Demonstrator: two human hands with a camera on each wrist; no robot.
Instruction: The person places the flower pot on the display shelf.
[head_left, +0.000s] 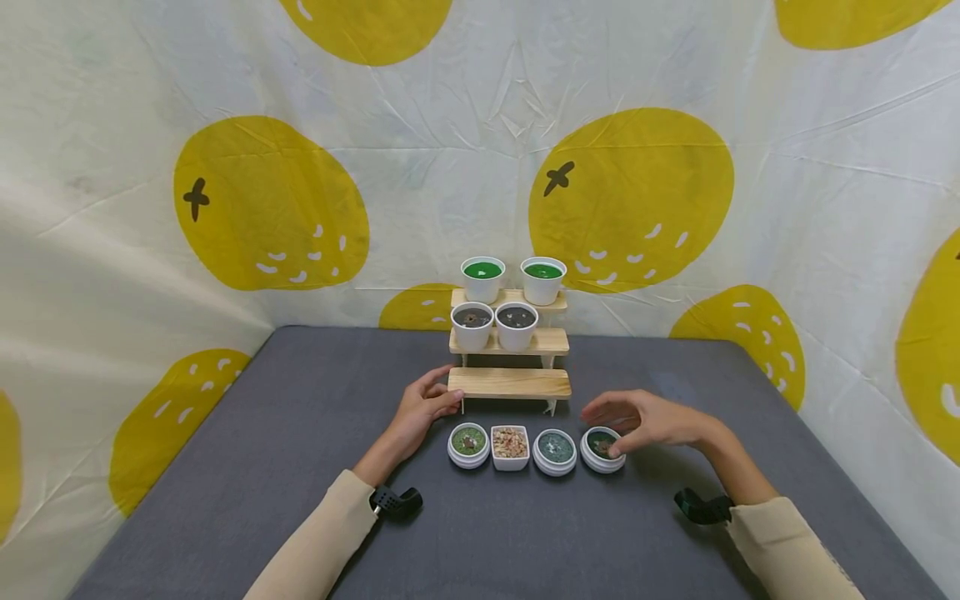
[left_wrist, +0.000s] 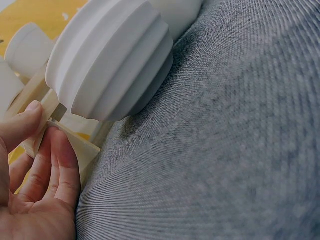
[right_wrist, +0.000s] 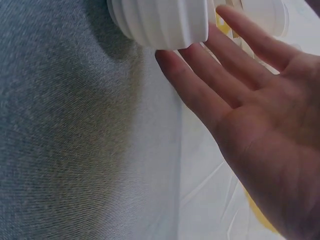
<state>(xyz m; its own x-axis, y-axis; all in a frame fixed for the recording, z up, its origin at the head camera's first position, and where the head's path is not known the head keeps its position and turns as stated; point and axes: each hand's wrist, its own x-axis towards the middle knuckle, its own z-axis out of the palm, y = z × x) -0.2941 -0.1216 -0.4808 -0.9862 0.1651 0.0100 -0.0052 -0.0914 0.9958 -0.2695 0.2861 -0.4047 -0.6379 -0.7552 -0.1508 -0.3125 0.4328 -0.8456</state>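
Note:
My left hand (head_left: 416,414) pinches the left end of a three-tier wooden stand (head_left: 510,382), thumb above the lowest shelf and fingers under it in the left wrist view. A ribbed white pot with green filling (head_left: 468,445) is close to that hand. At the right end of the front row, my right hand (head_left: 654,419) reaches around a round white pot with dark green filling (head_left: 602,450). Its thumb is by the rim and its fingers extend behind. The right wrist view shows those fingers nearly straight beside the ribbed pot (right_wrist: 160,22); whether they touch it is unclear.
Between the end pots stand a square white pot of pebbles (head_left: 510,447) and a round one with blue-green filling (head_left: 555,452). Two dark-filled cups (head_left: 472,335) sit on the middle shelf, two green-filled cups (head_left: 482,287) on top. A fruit-print curtain (head_left: 450,192) hangs behind the grey table (head_left: 300,400).

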